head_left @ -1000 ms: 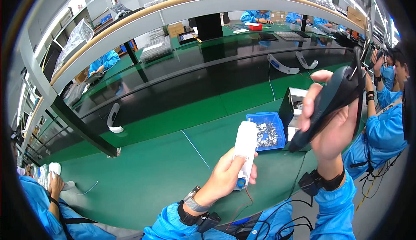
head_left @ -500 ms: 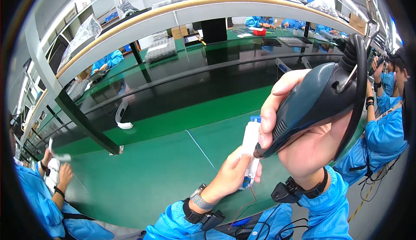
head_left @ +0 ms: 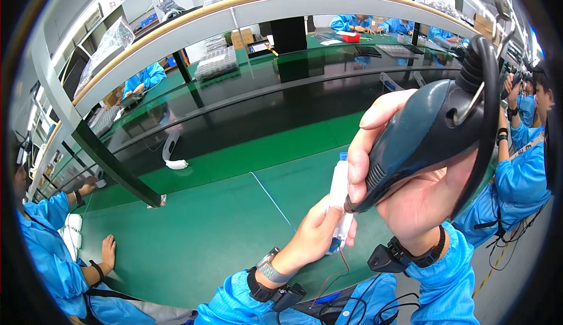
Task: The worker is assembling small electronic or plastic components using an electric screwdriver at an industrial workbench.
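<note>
My right hand [head_left: 407, 208] is wrapped round a dark electric screwdriver [head_left: 419, 131], its cable and hanging loop at the upper right end. The tool slants down to the left, and its nose meets a slim white plastic housing [head_left: 339, 187]. Closed about that housing is my left hand [head_left: 316, 231], with the thumb close beside the nose. Blue bits show at both ends of the housing, and a thin red and a dark wire [head_left: 345, 261] hang from the lower one. The screwdriver's tip and any screw are hidden.
Beneath lies a green bench [head_left: 205, 237] with a pale blue line. Ahead, a dark conveyor [head_left: 258, 108] carries curved white parts [head_left: 174, 155]. A shelf post [head_left: 117, 164] stands at left. Co-workers in blue sit at left [head_left: 47, 254] and right [head_left: 522, 178].
My hands, the screwdriver and the housing hold nearly the same place. A curved white part on the conveyor has shifted right. The left co-worker has reached toward the conveyor, other hand on the bench.
</note>
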`<state>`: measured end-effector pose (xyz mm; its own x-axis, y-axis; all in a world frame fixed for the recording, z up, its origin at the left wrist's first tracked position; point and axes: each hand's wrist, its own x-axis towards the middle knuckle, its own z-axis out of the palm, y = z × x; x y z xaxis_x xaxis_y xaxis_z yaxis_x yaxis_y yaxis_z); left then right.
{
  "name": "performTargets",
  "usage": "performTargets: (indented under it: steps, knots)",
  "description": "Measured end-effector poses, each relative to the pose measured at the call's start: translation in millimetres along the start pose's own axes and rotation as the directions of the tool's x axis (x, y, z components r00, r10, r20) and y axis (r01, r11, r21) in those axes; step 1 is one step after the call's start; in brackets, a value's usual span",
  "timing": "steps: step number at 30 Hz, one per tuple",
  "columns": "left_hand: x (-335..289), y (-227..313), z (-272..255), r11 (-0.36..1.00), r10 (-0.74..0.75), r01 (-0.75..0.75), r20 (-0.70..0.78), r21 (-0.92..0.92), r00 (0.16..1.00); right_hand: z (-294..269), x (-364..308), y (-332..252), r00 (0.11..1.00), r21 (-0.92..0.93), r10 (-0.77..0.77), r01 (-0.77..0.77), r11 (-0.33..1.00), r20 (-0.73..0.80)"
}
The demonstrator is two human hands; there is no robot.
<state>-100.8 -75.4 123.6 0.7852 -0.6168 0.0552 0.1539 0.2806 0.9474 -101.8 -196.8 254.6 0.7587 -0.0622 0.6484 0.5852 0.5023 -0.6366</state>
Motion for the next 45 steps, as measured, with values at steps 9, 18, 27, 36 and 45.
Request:
performTargets:
  steps: [9,18,27,36,45]
  knots:
    - [-2,4,2,0.989,0.095,-0.093,-0.012,0.113,0.995,8,-3,8,0.981,0.256,0.001,0.05,0.965,-0.195]
    - [-8,9,12,0.998,0.052,-0.051,-0.033,0.043,0.998,-13,-5,-8,0.979,0.136,0.067,-0.095,0.986,0.191]
    - [-7,4,16,0.998,-0.037,0.03,-0.116,-0.059,0.993,-135,-18,-35,0.965,-0.395,-0.214,0.141,0.908,-0.149]
    - [-3,2,3,0.999,0.028,-0.033,-0.129,-0.037,0.991,-211,-52,-2,0.935,-0.587,-0.28,0.104,0.803,-0.218]
    - [1,1,9,0.999,0.02,-0.024,-0.125,-0.025,0.992,-217,-57,-4,0.933,-0.593,-0.265,0.072,0.802,-0.245]
